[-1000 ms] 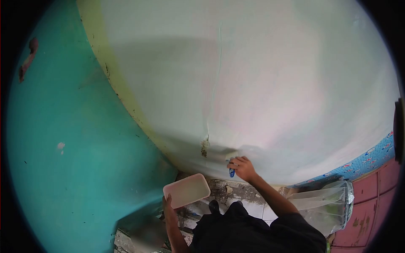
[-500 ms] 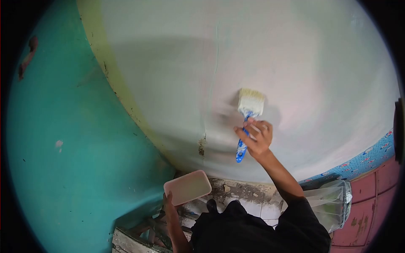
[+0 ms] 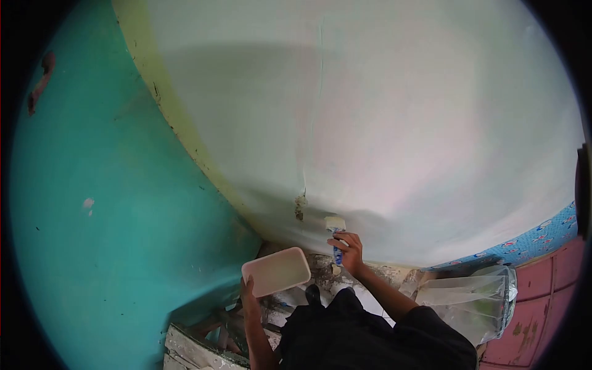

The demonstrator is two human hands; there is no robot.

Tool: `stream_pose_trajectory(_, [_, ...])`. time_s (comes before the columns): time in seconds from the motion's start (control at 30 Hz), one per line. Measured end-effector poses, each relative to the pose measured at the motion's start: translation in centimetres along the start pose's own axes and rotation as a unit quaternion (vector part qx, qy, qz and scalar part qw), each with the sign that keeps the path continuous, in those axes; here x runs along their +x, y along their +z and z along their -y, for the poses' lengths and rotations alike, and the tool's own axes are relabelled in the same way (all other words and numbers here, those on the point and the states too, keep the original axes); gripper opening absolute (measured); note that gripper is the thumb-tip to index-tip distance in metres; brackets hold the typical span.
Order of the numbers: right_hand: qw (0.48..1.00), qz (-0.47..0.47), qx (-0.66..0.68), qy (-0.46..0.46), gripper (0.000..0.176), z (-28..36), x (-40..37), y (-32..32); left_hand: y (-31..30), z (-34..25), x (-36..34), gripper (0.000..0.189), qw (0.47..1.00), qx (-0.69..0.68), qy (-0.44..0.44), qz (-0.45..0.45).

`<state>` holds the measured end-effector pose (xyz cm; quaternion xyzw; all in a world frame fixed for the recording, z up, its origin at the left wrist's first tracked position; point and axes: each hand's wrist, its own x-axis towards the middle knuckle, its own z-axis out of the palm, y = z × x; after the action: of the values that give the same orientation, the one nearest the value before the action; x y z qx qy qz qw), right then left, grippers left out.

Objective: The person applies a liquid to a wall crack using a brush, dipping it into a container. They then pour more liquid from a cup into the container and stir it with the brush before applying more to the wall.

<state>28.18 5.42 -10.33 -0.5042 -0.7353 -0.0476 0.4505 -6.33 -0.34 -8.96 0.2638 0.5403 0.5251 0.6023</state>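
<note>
My right hand is closed round the blue, paint-smeared handle of a wide paintbrush, its pale bristles pointing up close to the lower part of the white wall. Just left of the brush, a patch of the wall is chipped and brown. In my left hand is a shallow pale pink plastic tub, gripped at its left edge with the thumb over the rim. Whitish liquid seems to cover the tub's bottom.
A teal wall meets the white one at a yellow strip on the left. Worn wooden boards stand low at the left. Plastic-wrapped goods and a pink panelled surface are at the right. Rubble lies along the wall's foot.
My right hand has brought the paintbrush down and to the left, from the middle of the white wall to near its base. The tub stays almost where it was.
</note>
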Motion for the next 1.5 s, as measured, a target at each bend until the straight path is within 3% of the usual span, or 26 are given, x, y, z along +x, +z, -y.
stream_pose_trajectory(0.1, [0.992,-0.099,0.072,0.036,0.034,2.8,0.0,-1.5,0.4,2.9,1.3,0.062,0.999,0.002,0.035,0.013])
stream_pose_trajectory(0.23, [0.986,-0.140,0.087,0.007,0.036,7.2,0.5,-4.9,2.0,3.8,1.0,0.061,0.997,-0.003,0.037,0.066])
stream_pose_trajectory(0.6, [0.985,0.046,0.101,-0.135,0.036,8.9,-0.3,-11.0,10.0,1.8,0.1,0.055,0.990,0.039,0.040,0.129])
stream_pose_trajectory(0.73, [0.983,0.106,0.095,-0.113,0.043,8.5,0.0,-12.0,12.4,1.2,-1.0,0.053,0.986,0.046,0.043,0.156])
stream_pose_trajectory(1.13, [0.978,0.169,0.120,0.038,0.045,5.6,-1.1,-12.6,17.0,2.2,-2.8,0.054,0.980,0.092,0.038,0.174])
stream_pose_trajectory(1.33, [0.966,0.187,0.168,0.052,0.042,5.6,0.8,-16.6,17.6,2.5,-2.8,0.052,0.981,0.097,0.057,0.157])
stream_pose_trajectory(1.43, [0.982,0.053,0.030,0.178,0.058,4.5,-1.6,-17.0,18.1,2.0,-3.5,0.050,0.986,0.084,0.044,0.139])
stream_pose_trajectory(1.5, [0.923,0.056,0.129,0.358,0.070,3.2,-2.7,-16.4,18.3,1.9,-3.6,0.050,0.987,0.073,0.039,0.135])
